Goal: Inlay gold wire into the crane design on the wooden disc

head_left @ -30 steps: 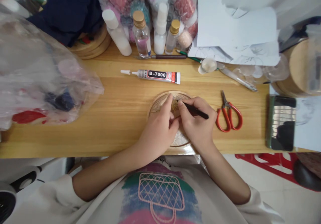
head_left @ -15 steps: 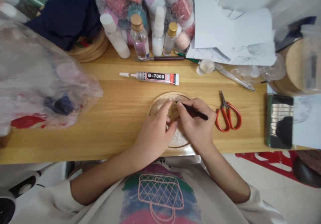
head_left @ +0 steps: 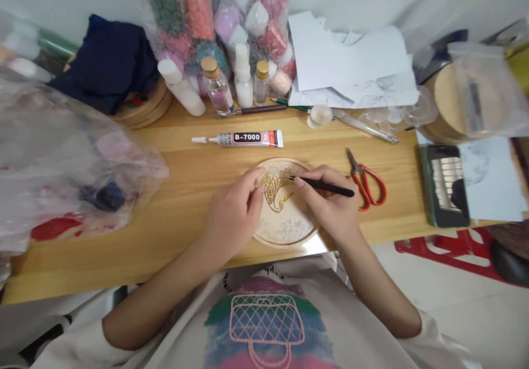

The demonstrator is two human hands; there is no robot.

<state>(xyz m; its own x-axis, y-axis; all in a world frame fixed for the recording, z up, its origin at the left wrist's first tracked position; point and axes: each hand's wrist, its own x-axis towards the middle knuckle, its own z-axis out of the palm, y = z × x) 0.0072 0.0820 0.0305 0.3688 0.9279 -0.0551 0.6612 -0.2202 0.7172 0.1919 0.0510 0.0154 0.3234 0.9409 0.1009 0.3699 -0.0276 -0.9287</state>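
Observation:
A round wooden board [head_left: 285, 234] with a raised rim and line-drawn waves lies near the table's front edge. Curved gold wirework [head_left: 273, 190] covers part of its upper left. My right hand [head_left: 333, 201] grips black tweezers [head_left: 326, 186], their tips over the board just right of the gold. At the board's left rim, my left hand [head_left: 235, 209] has thumb and forefinger closed together beside the wirework; whatever lies between them is too small to make out. Red-handled pliers [head_left: 367, 184] lie just right of my right hand.
Behind the board lies a B-7000 glue tube [head_left: 248, 138]. Small bottles [head_left: 218, 89], a dark-handled tool [head_left: 262, 109] and papers [head_left: 351, 63] line the back. A plastic bag [head_left: 103, 176] takes up the left; a phone [head_left: 446, 187] rests at right.
My left hand has shifted left, uncovering the gold wirework. The right hand with the tweezers has moved slightly right of it. The camera view has also shifted.

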